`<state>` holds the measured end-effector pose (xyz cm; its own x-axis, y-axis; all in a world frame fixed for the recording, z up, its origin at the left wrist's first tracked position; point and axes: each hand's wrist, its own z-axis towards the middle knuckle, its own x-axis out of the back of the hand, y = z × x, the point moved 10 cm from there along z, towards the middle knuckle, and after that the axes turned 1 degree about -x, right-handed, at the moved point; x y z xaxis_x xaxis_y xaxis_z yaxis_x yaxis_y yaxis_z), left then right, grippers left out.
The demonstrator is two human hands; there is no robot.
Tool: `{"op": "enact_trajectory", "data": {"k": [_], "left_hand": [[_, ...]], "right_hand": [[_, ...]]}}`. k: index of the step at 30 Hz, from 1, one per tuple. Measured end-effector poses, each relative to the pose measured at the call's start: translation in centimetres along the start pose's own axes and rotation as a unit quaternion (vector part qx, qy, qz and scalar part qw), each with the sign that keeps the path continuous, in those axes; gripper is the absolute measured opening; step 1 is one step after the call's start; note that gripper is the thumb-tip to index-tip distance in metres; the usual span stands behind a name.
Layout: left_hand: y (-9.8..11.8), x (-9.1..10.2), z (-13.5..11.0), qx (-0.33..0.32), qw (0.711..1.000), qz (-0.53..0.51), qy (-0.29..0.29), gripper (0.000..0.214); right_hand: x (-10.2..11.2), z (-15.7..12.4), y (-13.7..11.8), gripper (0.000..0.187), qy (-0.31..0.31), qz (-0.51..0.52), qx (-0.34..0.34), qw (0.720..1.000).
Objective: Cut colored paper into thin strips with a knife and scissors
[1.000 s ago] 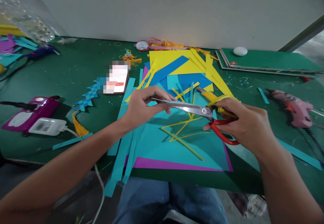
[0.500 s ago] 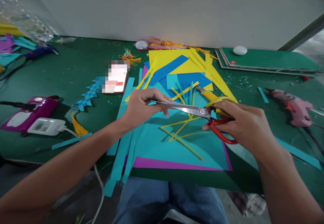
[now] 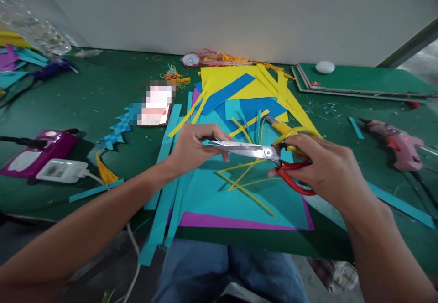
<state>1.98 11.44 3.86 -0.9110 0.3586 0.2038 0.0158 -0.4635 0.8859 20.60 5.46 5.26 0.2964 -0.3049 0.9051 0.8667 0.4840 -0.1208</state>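
My right hand (image 3: 320, 166) grips a pair of scissors (image 3: 251, 150) with one yellow and one red handle. The blades point left and reach my left hand (image 3: 198, 150). Between its thumb and fingers that hand pinches a small teal paper piece (image 3: 209, 143), mostly hidden, and the blade tips lie against it. Beneath both hands is a teal paper sheet (image 3: 205, 193) over a purple one (image 3: 239, 221). Thin yellow strips (image 3: 251, 197) lie loose on the teal sheet. A yellow-handled cutter (image 3: 277, 125) rests just behind the scissors.
A pink glue gun (image 3: 398, 145) lies on the right, near a green board (image 3: 366, 81) with a white oval object. To the left are a phone (image 3: 157, 107), a woven blue paper piece (image 3: 118, 132) with a yellow tassel, and a purple power block (image 3: 48, 150). Yellow sheets (image 3: 236, 81) lie behind.
The scissors and my right hand have shifted slightly left, the blades now further over my left fingers. A teal piece shows more at the blade tips. My left hand has dropped slightly.
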Motion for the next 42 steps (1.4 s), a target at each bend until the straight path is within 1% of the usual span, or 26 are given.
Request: {"op": "enact_trajectory", "data": {"k": [4, 7, 12, 16, 21, 24, 29, 32, 35, 42], "left_hand": [[-0.1, -0.5, 0.1, -0.001, 1.000, -0.007, -0.029, 0.022], [-0.1, -0.6, 0.1, -0.001, 0.999, -0.016, -0.036, 0.023], [-0.5, -0.2, 0.1, 0.017, 0.999, -0.026, -0.021, 0.022], [-0.3, -0.4, 0.1, 0.013, 0.999, -0.029, -0.033, 0.019], [-0.3, -0.3, 0.0, 0.014, 1.000, -0.013, -0.023, 0.021], [-0.4, -0.2, 0.0, 0.017, 1.000, 0.003, -0.019, 0.019], [-0.9, -0.2, -0.1, 0.026, 0.999, -0.010, -0.021, 0.015], [-0.9, -0.3, -0.1, 0.021, 0.999, -0.029, -0.026, 0.011], [-0.9, -0.3, 0.0, 0.023, 0.999, -0.035, -0.022, 0.011], [-0.9, -0.2, -0.1, 0.023, 0.999, -0.033, -0.012, 0.012]], "right_hand": [[0.8, -0.1, 0.4, 0.038, 0.026, -0.016, 0.005, 1.000], [0.8, -0.2, 0.7, 0.043, 0.028, -0.013, 0.008, 0.999], [0.9, -0.2, 0.8, 0.048, 0.041, -0.008, 0.009, 0.999], [0.1, -0.2, 0.8, 0.039, 0.006, 0.014, -0.007, 1.000], [0.0, -0.1, 0.5, 0.035, 0.005, 0.027, -0.010, 1.000], [-0.3, -0.1, 0.5, 0.033, -0.012, 0.029, -0.020, 0.999], [-0.4, -0.1, 0.4, 0.033, -0.022, 0.028, -0.016, 0.999], [-0.5, -0.1, 0.4, 0.033, -0.024, 0.029, -0.014, 0.999], [-0.3, -0.1, 0.1, 0.034, -0.019, 0.036, -0.005, 0.999], [-0.7, -0.1, 0.0, 0.035, -0.034, 0.035, -0.005, 0.999]]}}
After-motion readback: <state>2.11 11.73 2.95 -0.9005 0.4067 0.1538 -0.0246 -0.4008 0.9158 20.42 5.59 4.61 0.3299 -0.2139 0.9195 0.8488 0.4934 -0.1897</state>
